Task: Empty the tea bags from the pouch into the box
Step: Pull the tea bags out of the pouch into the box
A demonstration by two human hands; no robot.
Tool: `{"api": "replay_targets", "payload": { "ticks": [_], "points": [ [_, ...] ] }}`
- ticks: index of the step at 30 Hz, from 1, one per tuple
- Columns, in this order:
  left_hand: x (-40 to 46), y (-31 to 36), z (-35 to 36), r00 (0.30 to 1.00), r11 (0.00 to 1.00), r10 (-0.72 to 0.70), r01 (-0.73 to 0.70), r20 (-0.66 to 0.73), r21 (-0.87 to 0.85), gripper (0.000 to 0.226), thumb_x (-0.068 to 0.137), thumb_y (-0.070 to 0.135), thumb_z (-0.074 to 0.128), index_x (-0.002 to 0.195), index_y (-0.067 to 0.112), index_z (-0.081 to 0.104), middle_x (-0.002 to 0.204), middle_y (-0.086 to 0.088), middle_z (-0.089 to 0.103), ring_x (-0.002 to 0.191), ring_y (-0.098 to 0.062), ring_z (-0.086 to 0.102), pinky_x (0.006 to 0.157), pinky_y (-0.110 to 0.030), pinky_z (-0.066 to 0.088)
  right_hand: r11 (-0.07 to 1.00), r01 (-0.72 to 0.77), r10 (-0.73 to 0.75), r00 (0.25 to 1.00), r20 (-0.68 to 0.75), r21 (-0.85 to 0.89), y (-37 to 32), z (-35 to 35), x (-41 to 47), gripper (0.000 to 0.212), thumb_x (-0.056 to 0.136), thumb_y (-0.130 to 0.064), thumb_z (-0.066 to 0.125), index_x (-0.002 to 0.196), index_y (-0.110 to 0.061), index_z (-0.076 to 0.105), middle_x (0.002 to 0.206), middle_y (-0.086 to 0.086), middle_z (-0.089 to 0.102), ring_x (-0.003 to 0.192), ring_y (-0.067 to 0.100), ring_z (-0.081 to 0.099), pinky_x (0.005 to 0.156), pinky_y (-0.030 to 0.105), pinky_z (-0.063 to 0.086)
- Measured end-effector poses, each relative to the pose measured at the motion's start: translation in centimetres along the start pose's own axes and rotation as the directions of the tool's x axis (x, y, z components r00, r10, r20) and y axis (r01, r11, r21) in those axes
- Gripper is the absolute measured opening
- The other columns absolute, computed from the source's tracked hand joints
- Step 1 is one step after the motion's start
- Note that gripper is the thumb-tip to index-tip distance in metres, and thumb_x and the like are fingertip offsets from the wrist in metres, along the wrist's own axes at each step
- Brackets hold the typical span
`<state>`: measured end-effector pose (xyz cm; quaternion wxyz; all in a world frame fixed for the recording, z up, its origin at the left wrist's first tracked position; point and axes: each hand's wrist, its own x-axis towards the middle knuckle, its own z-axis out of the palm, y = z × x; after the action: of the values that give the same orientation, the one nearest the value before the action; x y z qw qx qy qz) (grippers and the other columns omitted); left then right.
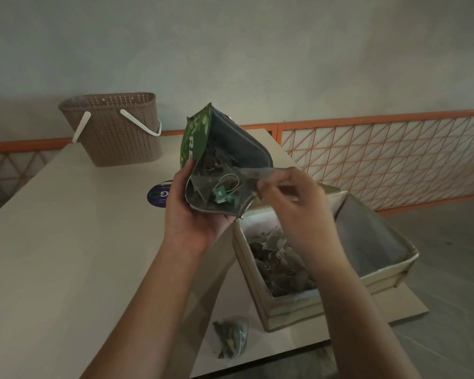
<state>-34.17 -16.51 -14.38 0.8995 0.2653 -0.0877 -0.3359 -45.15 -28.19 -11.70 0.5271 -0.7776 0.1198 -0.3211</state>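
I hold the green pouch [203, 149] up in my left hand [195, 212]. My fingers curl under its open end and my thumb lies on its side. The open mouth faces me, and I can see tea bags [214, 187] with strings and small green tags inside it.

My right hand [293, 198] is at the mouth of the pouch. It looks blurry. My fingers are curled and seem to pinch one see-through tea bag [253, 173] that sticks out of the pouch.

The box [290, 305] sits on the desk [66, 242] just below my hands, near the right corner. It is open on top. A heap of tea bags [279, 258] lies in its left part. Its lid [372, 236] leans back on the right side.

One more tea bag [231, 336] lies alone on the desk, just in front of the box.

A brown basket [115, 129] with white handles stands at the far end of the desk, well apart from the box. A round purple sticker [158, 195] is on the desk just left of the pouch. An orange rail [381, 154] with crossed wires runs behind the desk.
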Motion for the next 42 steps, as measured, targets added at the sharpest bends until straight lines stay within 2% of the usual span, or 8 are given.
{"api": "replay_targets", "payload": {
  "ticks": [6, 9, 20, 26, 29, 32, 37, 42],
  "points": [
    [0.1, -0.2, 0.0, 1.000, 0.998, -0.024, 0.024, 0.013, -0.063, 0.056, 0.094, 0.049, 0.053, 0.142, 0.022, 0.059, 0.145, -0.012, 0.058, 0.135, -0.034, 0.053, 0.090, -0.043, 0.056, 0.992, -0.034, 0.039, 0.999, -0.037, 0.123, 0.8, -3.9, -1.5, 0.011, 0.088, -0.015, 0.068, 0.092, -0.007, 0.060, 0.089, 0.009, 0.071, 0.084, 0.027, 0.070, 0.081, 0.051, 0.057],
    [0.1, -0.3, -0.2, 0.999, 0.994, -0.034, 0.036, 0.022, -0.101, 0.055, 0.096, 0.049, 0.054, 0.144, 0.022, 0.057, 0.147, -0.012, 0.056, 0.137, -0.034, 0.051, 0.092, -0.044, 0.055, 0.994, -0.075, 0.078, 0.996, -0.044, 0.076, 1.6, -4.2, -2.1, 0.012, 0.087, -0.017, 0.069, 0.090, -0.013, 0.058, 0.090, 0.007, 0.071, 0.081, 0.028, 0.071, 0.076, 0.057, 0.056],
    [0.1, -0.1, -1.0, 0.996, 0.992, -0.070, 0.076, 0.062, -0.099, 0.060, 0.096, 0.050, 0.054, 0.149, 0.021, 0.050, 0.156, -0.011, 0.046, 0.144, -0.032, 0.042, 0.111, -0.046, 0.044, 0.999, -0.035, 0.042, 0.944, -0.328, 0.027, 2.1, -4.1, -3.5, 0.015, 0.086, -0.007, 0.061, 0.096, -0.017, 0.057, 0.074, -0.006, 0.057, 0.058, 0.001, 0.050, 0.051, 0.014, 0.043],
    [0.2, 0.0, -1.3, 0.994, 0.992, -0.090, 0.095, 0.070, -0.084, 0.061, 0.095, 0.050, 0.057, 0.148, 0.020, 0.051, 0.156, -0.014, 0.045, 0.143, -0.035, 0.042, 0.109, -0.047, 0.045, 0.856, -0.045, 0.133, 0.982, 0.134, -0.515, 3.7, -4.0, -3.7, 0.023, 0.090, -0.037, 0.064, 0.110, -0.028, 0.066, 0.106, -0.009, 0.063, 0.087, 0.002, 0.060, 0.068, 0.013, 0.046],
    [-0.1, 0.1, -0.9, 0.992, 0.988, -0.102, 0.110, 0.079, -0.110, 0.060, 0.096, 0.050, 0.054, 0.148, 0.020, 0.051, 0.155, -0.013, 0.046, 0.144, -0.033, 0.041, 0.112, -0.045, 0.043, 0.879, 0.090, -0.029, 0.990, 0.137, -0.469, 2.7, -3.1, -4.8, 0.019, 0.087, -0.036, 0.067, 0.104, -0.028, 0.070, 0.109, -0.010, 0.059, 0.100, 0.011, 0.056, 0.082, 0.025, 0.047],
    [-0.2, 0.0, -0.8, 0.996, 0.992, -0.079, 0.083, 0.053, -0.090, 0.057, 0.097, 0.049, 0.052, 0.145, 0.019, 0.055, 0.150, -0.013, 0.053, 0.139, -0.033, 0.048, 0.109, -0.045, 0.046, 0.796, 0.341, -0.200, 0.928, 0.315, -0.500, 1.6, -2.3, -6.1, 0.018, 0.079, -0.051, 0.064, 0.092, -0.040, 0.070, 0.108, -0.017, 0.049, 0.107, 0.007, 0.041, 0.089, 0.026, 0.028],
    [-0.6, 0.0, -0.6, 0.998, 0.995, -0.064, 0.065, 0.013, -0.075, 0.056, 0.095, 0.048, 0.056, 0.140, 0.017, 0.060, 0.143, -0.015, 0.059, 0.128, -0.037, 0.056, 0.106, -0.048, 0.048, 0.587, 0.532, -0.039, 0.772, 0.635, -0.610, 0.9, -0.8, -8.6, 0.035, 0.074, -0.067, 0.056, 0.100, -0.047, 0.069, 0.130, -0.019, 0.045, 0.133, 0.014, 0.029, 0.111, 0.050, 0.005],
    [-1.0, -0.2, -0.6, 0.998, 0.996, -0.064, 0.065, 0.017, -0.057, 0.056, 0.096, 0.049, 0.055, 0.141, 0.016, 0.058, 0.148, -0.018, 0.054, 0.137, -0.038, 0.050, 0.109, -0.048, 0.046, 0.429, 0.630, 0.069, 0.691, 0.719, -0.647, 0.5, -0.4, -10.1, 0.031, 0.072, -0.064, 0.063, 0.099, -0.050, 0.069, 0.140, -0.013, 0.046, 0.145, 0.026, 0.021, 0.107, 0.071, -0.009]
  ]
}}
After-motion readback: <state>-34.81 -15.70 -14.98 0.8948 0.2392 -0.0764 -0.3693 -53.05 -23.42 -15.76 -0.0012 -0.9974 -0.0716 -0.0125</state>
